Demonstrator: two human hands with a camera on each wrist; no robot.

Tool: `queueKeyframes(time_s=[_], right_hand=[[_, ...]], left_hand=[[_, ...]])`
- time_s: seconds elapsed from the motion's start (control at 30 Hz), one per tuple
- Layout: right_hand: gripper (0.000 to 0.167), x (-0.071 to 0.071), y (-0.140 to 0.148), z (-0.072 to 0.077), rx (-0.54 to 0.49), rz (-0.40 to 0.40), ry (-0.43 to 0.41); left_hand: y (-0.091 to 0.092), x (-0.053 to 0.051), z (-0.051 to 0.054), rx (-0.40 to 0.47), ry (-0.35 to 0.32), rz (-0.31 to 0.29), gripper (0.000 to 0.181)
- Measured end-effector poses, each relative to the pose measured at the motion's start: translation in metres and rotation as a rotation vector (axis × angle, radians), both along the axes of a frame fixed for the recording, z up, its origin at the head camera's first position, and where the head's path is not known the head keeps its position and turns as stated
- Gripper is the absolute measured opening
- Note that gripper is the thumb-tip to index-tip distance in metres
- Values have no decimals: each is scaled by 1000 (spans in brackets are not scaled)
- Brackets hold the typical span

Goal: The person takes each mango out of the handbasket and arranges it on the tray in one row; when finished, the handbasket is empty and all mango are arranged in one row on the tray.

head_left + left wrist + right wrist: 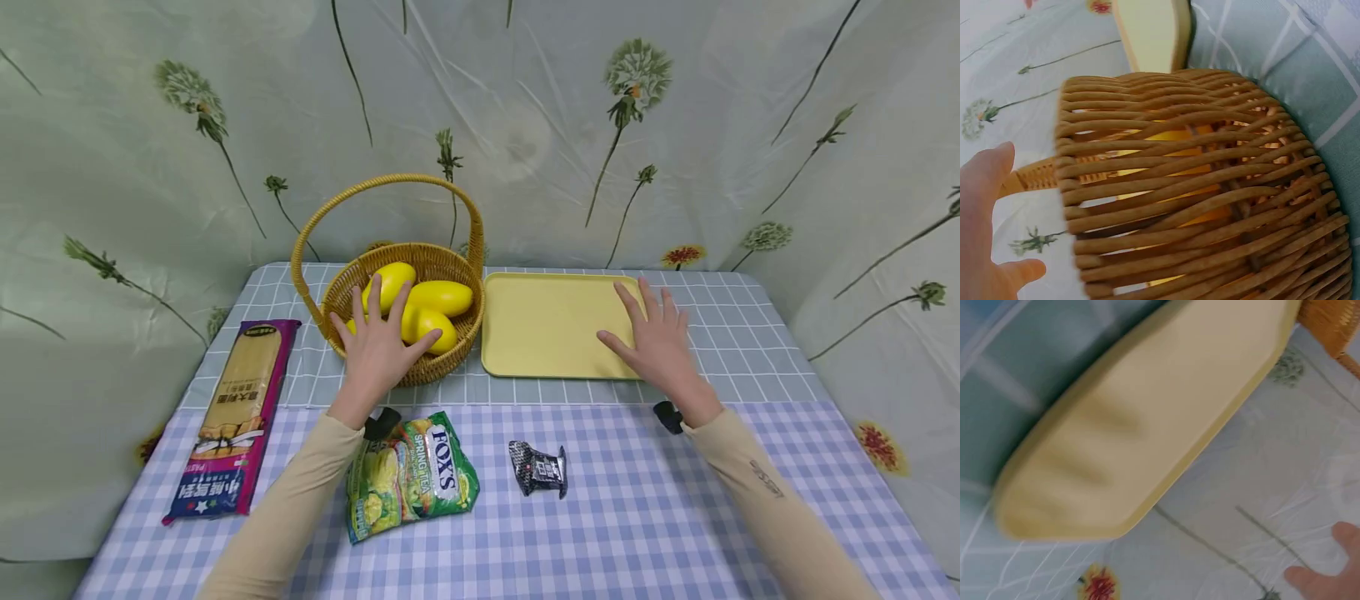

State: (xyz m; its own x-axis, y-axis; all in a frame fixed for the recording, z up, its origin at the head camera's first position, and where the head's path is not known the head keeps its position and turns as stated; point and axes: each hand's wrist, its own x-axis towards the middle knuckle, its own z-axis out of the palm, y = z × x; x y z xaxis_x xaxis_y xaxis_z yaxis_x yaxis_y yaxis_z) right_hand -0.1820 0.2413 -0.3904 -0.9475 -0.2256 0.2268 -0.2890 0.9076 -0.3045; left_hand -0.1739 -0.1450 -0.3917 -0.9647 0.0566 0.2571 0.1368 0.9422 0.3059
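My left hand (377,346), fingers spread, hovers over the front of a wicker basket (457,360) with a tall arched handle. Several smooth yellow fruits, mango-like in shape, lie inside; one fruit (441,297) shows plainly at the right. In the left wrist view the woven basket wall (1197,187) fills most of the picture, with thumb and a finger beside it. Over the right end of a pale yellow tray (551,325) my right hand (660,346) is spread too, holding nothing. The right wrist view shows the bare tray (1166,406) with finger shadows on it.
A long pasta packet (236,417) lies at the left. Nearer the front are a green Fox's candy bag (412,475) and a small black-and-silver wrapped packet (538,468). Checkered cloth (600,533) covers the table, and a dandelion-print curtain (525,125) hangs behind.
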Motion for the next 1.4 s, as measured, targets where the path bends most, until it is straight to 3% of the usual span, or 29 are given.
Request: queueKeyframes(time_s=[0.2,0.4,0.63,0.87,1.0,1.1,1.17,1.27,1.4], right_hand=[[74,-11,-26,6,-200,207,33],[73,-22,-63,11,-375,374,-7],[68,-37,-112,14,-577,506,-125],[65,-50,-156,15,-693,609,-283],[62,-55,-177,12,-670,666,-357],[61,-57,-191,11,-588,703,-393],[59,-59,-198,11,-510,726,-406],[57,-61,-209,11,-396,749,-421],[54,-63,-220,10,-246,732,-432]], left_hand=[[-5,13,11,95,83,-54,79],[-17,30,21,302,172,-101,71],[-38,52,27,699,160,-118,55],[-54,71,20,974,66,-1,47],[-60,76,9,1062,-17,110,48],[-62,77,-1,1088,-94,161,49],[-64,75,-8,1104,-151,159,50],[-65,70,-17,1116,-231,104,54],[-64,61,-24,1129,-291,46,59]])
